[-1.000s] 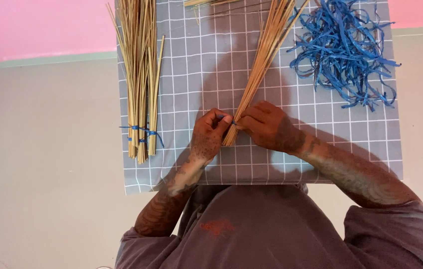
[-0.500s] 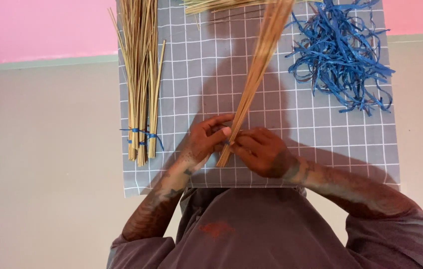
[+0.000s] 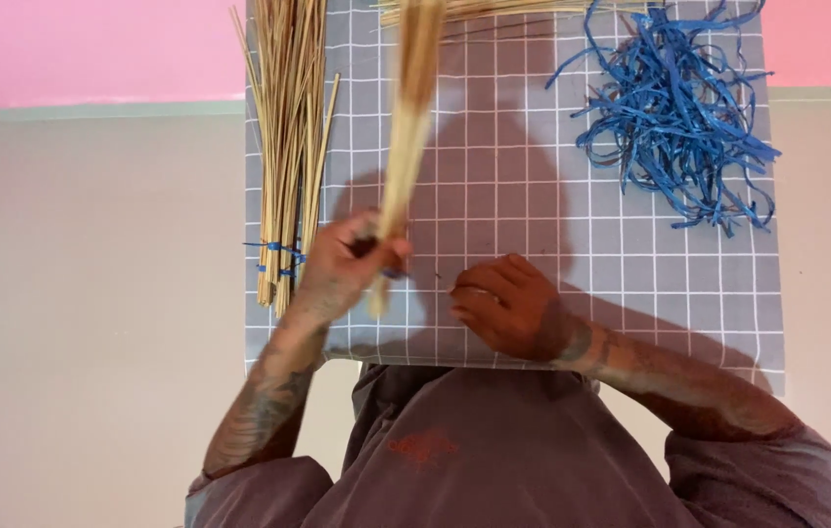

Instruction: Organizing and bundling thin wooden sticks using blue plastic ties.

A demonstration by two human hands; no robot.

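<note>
Straw-coloured bundle [image 3: 404, 127], blurred, runs from left of centre up to the top edge, over the cloth [image 3: 533, 176]. Left hand [image 3: 342, 264] fingers clamped round its lower end; stub pokes out below them. Right hand [image 3: 503, 308] apart from it at lower centre, fingers curled, holding nothing visible. Risk: sticks could slip or splay if the one-handed grip loosens, or the blue tie isn't tight.

Three stick bundles [image 3: 405, 117], one ribbon heap [image 3: 674, 127]
</note>
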